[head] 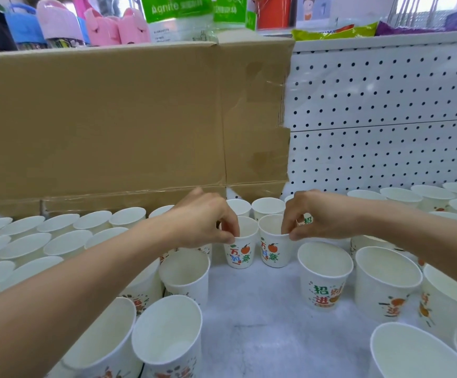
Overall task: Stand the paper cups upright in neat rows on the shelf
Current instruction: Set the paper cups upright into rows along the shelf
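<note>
Two white paper cups with orange fruit prints stand upright side by side on the white shelf (263,323). My left hand (205,222) pinches the near left rim of the left cup (242,252). My right hand (317,216) pinches the right rim of the right cup (272,253). Rows of upright cups fill the left side (58,241) and the right side (385,279). Two more cups (265,207) stand behind the held pair.
A large cardboard box (129,124) backs the shelf on the left, and a white pegboard (385,118) on the right. Bottles and packets sit on top of the box. A bare strip of shelf runs down the middle between the cup groups.
</note>
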A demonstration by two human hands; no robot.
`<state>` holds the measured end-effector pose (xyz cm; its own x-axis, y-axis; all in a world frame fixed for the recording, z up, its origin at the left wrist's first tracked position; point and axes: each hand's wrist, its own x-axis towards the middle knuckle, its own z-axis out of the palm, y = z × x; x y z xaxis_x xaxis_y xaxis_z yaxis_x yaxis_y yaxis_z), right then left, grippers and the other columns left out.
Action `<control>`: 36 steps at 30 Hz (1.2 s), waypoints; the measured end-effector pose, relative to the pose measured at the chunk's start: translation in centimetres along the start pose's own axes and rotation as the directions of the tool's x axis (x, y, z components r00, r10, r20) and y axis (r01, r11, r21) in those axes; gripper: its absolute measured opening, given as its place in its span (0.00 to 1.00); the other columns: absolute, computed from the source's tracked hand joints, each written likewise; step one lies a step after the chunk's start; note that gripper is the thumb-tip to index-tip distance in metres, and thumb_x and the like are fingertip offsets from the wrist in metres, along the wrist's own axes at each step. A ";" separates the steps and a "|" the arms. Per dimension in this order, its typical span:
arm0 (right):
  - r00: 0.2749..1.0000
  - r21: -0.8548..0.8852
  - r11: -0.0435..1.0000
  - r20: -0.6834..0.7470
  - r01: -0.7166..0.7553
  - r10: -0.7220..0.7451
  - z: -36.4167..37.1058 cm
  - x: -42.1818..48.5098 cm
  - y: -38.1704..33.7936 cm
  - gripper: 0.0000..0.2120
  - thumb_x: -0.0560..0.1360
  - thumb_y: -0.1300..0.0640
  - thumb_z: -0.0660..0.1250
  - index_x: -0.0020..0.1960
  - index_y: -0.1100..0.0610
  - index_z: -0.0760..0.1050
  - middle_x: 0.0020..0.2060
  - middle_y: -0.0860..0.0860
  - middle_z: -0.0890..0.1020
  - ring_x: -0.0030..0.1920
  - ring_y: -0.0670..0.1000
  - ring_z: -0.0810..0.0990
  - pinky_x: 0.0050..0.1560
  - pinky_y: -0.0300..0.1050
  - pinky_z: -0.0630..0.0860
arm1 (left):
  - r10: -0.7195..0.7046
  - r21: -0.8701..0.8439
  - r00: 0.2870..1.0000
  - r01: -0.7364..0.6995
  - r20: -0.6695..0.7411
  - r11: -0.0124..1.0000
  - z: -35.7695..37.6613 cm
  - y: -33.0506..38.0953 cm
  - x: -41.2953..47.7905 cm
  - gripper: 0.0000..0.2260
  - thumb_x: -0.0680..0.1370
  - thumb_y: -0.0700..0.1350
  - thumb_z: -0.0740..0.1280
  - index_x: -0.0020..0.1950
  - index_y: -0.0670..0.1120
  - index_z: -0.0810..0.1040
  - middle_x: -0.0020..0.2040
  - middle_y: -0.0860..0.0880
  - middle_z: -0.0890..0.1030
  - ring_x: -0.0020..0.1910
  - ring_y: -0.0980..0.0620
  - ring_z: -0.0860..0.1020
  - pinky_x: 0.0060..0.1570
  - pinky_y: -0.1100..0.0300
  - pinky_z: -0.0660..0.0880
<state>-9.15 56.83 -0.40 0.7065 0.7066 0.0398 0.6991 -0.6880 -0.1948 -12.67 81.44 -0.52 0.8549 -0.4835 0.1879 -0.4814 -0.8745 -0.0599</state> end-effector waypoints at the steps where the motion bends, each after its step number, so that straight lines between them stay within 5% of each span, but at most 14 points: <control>1: 1.000 -0.012 1.000 -0.006 0.001 -0.002 0.0 0.1 0.2 0.05 0.74 0.55 0.70 0.47 0.46 0.83 0.45 0.42 0.81 0.47 0.43 0.75 0.50 0.42 0.74 | -0.005 0.004 1.000 0.004 0.003 1.000 0.0 0.0 0.1 0.06 0.74 0.53 0.70 0.49 0.57 0.83 0.45 0.61 0.82 0.49 0.60 0.74 0.60 0.53 0.64; 15: 0.999 -0.112 0.993 -0.033 -0.029 0.025 -0.2 -0.3 1.3 0.15 0.75 0.62 0.69 0.55 0.44 0.80 0.57 0.44 0.78 0.59 0.47 0.74 0.60 0.46 0.72 | -0.044 0.046 0.998 0.041 0.050 0.998 -0.6 0.6 0.1 0.11 0.74 0.57 0.69 0.55 0.57 0.80 0.50 0.62 0.80 0.55 0.60 0.73 0.62 0.54 0.62; 18: 0.992 -0.020 0.998 -0.119 -0.052 0.049 -1.3 -2.1 1.0 0.19 0.76 0.58 0.68 0.63 0.40 0.75 0.60 0.40 0.75 0.59 0.42 0.72 0.58 0.40 0.70 | -0.013 -0.142 0.998 0.004 -0.061 0.990 -1.7 2.6 -0.4 0.18 0.72 0.59 0.70 0.61 0.58 0.77 0.54 0.64 0.77 0.57 0.63 0.73 0.61 0.58 0.65; 21: 0.993 0.117 0.989 -0.065 -0.094 0.102 -3.1 -5.6 0.2 0.21 0.72 0.44 0.71 0.64 0.36 0.72 0.59 0.35 0.75 0.59 0.34 0.71 0.59 0.38 0.69 | 0.080 -0.367 0.993 -0.104 -0.082 0.924 -2.4 6.5 -0.5 0.27 0.70 0.62 0.71 0.67 0.58 0.72 0.57 0.64 0.76 0.58 0.64 0.72 0.57 0.65 0.69; 24: 0.965 0.088 0.966 0.126 -0.243 0.231 -4.6 -9.1 -0.7 0.32 0.62 0.36 0.74 0.63 0.31 0.67 0.57 0.31 0.74 0.55 0.27 0.68 0.60 0.39 0.67 | 0.158 -0.267 0.987 -0.151 0.007 0.952 -2.0 10.1 1.0 0.34 0.69 0.67 0.68 0.72 0.57 0.66 0.66 0.60 0.73 0.64 0.59 0.69 0.65 0.56 0.64; 27: 0.900 -0.061 0.933 0.250 -0.354 0.358 -4.7 -11.2 -1.1 0.39 0.62 0.42 0.78 0.65 0.29 0.60 0.55 0.29 0.68 0.50 0.25 0.65 0.59 0.37 0.63 | 0.178 -0.164 0.981 -0.163 0.078 0.973 -1.4 11.7 2.8 0.34 0.68 0.69 0.67 0.71 0.57 0.67 0.63 0.58 0.75 0.63 0.55 0.69 0.66 0.51 0.60; 36: 0.930 -0.122 0.943 0.167 -0.310 0.328 -2.8 -11.5 -1.0 0.39 0.64 0.45 0.78 0.68 0.33 0.60 0.55 0.31 0.70 0.50 0.28 0.67 0.46 0.28 0.64 | 0.143 -0.125 0.979 -0.125 0.146 0.984 -1.1 11.5 2.7 0.31 0.65 0.66 0.73 0.65 0.56 0.72 0.56 0.59 0.79 0.58 0.55 0.72 0.62 0.53 0.61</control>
<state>-17.70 48.95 2.13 0.8678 0.4591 -0.1903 0.4532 -0.8881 -0.0762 -16.07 70.14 0.35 0.7961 -0.6043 0.0320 -0.6052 -0.7951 0.0399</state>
